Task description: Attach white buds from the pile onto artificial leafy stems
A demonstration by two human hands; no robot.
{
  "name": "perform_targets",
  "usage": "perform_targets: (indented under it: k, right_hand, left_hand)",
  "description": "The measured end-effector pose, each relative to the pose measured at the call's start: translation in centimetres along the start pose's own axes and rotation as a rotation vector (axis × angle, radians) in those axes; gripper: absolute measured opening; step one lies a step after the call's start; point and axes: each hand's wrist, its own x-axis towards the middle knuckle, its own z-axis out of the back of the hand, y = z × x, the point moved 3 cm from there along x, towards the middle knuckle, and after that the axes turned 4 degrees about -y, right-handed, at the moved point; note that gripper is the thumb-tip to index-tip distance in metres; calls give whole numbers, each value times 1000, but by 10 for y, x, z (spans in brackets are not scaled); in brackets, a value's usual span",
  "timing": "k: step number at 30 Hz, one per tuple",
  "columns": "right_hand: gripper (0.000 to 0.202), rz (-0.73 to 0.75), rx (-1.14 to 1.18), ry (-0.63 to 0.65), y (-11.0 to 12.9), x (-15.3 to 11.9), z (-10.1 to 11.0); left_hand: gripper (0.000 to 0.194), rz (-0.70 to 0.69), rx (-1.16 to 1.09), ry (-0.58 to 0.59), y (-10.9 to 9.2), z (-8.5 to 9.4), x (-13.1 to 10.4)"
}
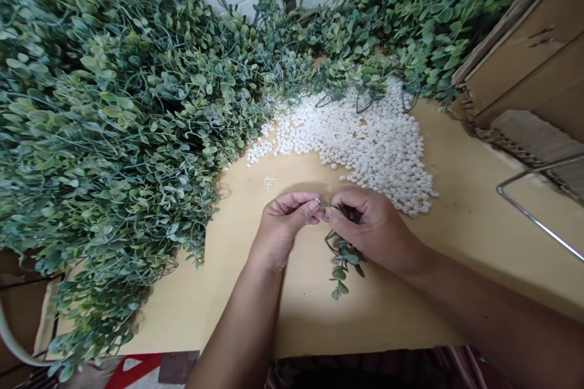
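Note:
Over the middle of the table, my two hands meet fingertip to fingertip. My left hand (pixel 292 219) is closed in a pinch with a tiny whitish thing at its fingertips, mostly hidden by the fingers. My right hand (pixel 369 222) is closed around an artificial leaf sprig (pixel 342 261), whose green leaves hang below the palm. The sprig's thin stem end points toward the left fingertips. Just beyond the hands lies a spread of small white beads or caps (pixel 378 146). A few thin white slivers (pixel 269 181) rest left of them.
A large heap of artificial greenery (pixel 114 121) covers the left side, with more greenery (pixel 410 18) at the back right. A torn cardboard box (pixel 529 61) and a bent metal rod (pixel 538 213) stand at the right. The tan tabletop (pixel 237 304) ends near my body.

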Motion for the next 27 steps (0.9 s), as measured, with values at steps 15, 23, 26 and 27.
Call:
perform_targets:
  k: [15, 23, 26, 27]
  right_hand:
    - [26, -9, 7, -11, -2, -1, -1]
    - [25, -22, 1, 26, -3, -1, -2]
    - [25, -33, -1, 46, -4, -2, -2]
    - [24, -41, 5, 56, -5, -3, -3]
  left_hand:
    - [24, -5, 13, 2, 1, 0, 0]
    - [24, 12, 69, -3, 1, -1, 1]
    - [23, 6, 91, 6, 1, -1, 1]
    - [23, 1, 95, 5, 1, -1, 1]
